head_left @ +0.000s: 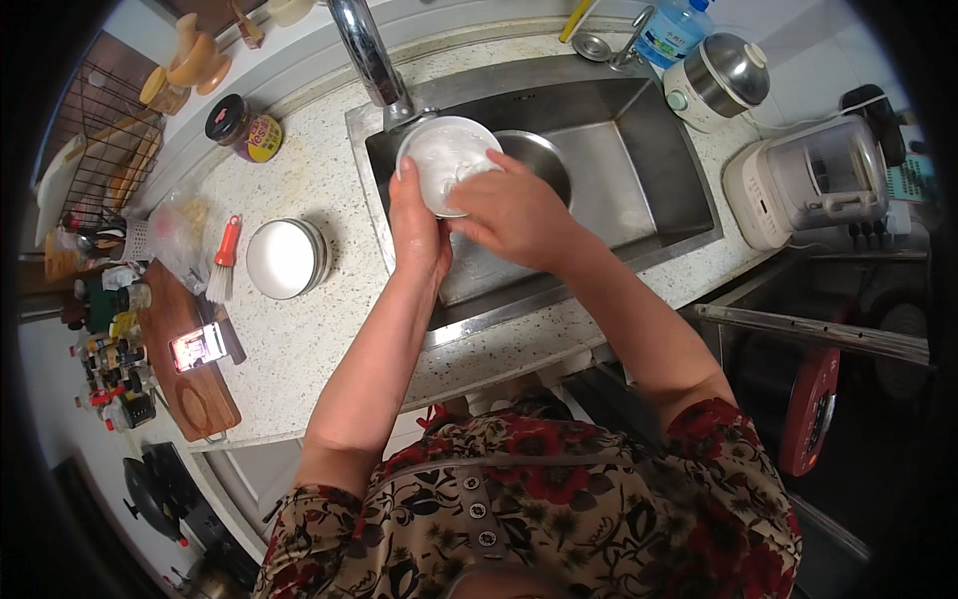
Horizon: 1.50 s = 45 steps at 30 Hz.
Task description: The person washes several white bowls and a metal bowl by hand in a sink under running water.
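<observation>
Over the left part of the steel sink (624, 175), a white bowl (439, 150) is tilted so its wet, shiny inside faces up. My left hand (417, 225) grips its near left side, thumb along the rim. Across the near right rim lies my right hand (519, 215), its bent fingers reaching inside and pressed against the bowl. Whether it holds anything small is hidden. Behind the bowl rises a chrome faucet (367, 60). To the left, on the speckled counter (344, 369), stands a stack of white bowls (282, 260).
A red-handled brush (227, 255), a dark-lidded jar (244, 130) and a wooden board (200, 399) bearing a lit phone (200, 346) occupy the left counter. Right of the sink are a steel-lidded cooker (718, 80), a blue-tinted bottle (674, 35) and a white appliance (798, 185) with a clear container.
</observation>
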{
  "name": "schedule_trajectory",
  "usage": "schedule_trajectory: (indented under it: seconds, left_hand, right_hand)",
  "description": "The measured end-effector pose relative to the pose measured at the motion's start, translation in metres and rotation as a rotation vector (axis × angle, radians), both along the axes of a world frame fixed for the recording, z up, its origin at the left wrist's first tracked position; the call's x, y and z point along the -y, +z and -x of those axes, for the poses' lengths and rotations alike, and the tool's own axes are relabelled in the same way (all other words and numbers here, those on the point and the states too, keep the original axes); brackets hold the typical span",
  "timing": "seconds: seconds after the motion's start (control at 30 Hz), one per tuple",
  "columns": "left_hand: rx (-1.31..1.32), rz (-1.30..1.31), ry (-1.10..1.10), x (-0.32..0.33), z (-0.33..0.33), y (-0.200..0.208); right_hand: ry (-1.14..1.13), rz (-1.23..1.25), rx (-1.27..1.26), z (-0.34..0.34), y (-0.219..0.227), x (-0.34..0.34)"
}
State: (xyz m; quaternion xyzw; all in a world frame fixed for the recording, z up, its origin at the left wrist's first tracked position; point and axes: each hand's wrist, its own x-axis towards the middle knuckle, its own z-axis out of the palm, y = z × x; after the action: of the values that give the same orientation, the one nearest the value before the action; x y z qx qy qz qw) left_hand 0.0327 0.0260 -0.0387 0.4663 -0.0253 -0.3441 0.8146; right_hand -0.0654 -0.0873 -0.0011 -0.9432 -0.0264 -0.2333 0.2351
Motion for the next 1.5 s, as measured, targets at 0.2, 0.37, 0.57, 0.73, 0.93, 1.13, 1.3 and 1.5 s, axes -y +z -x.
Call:
schedule_trajectory:
  seconds: [0.2, 0.37, 0.57, 0.73, 0.93, 1.13, 1.3, 1.5]
  left_hand:
    - [-0.201, -0.161, -0.080, 0.030, 0.008, -0.070]
    - [-0.229, -0.147, -0.226, 0.043, 0.017, -0.084]
    - [-0.280, -0.102, -0.030, 0.067, 0.037, -0.107]
    - [-0.153, -0.207, -0.140, 0.063, 0.025, -0.106]
    - [-0.236, -0.245, -0.259, 0.054, 0.010, -0.108]
    - [-0.315, -0.216, -0.054, 0.060, 0.027, -0.122]
    - [-0.147, -0.168, -0.010, 0.067, 0.038, -0.115]
    - [-0.122, -0.275, -0.133, 0.056, 0.025, -0.105]
  right_hand:
    - [-0.012, 0.163, -0.413, 0.008, -0.061, 0.021]
    - [0.074, 0.086, -0.067, 0.024, -0.094, 0.041]
    - [-0.175, 0.014, -0.268, 0.012, -0.122, 0.023]
    - [-0.221, 0.035, -0.216, 0.021, -0.148, 0.043]
    - [0.038, 0.049, -0.186, 0.030, -0.131, 0.065]
    - [-0.106, -0.007, -0.117, 0.016, -0.138, 0.030]
    - [-0.278, -0.010, -0.460, 0.016, -0.130, 0.022]
    - [-0.079, -0.051, -0.184, 0.030, -0.124, 0.054]
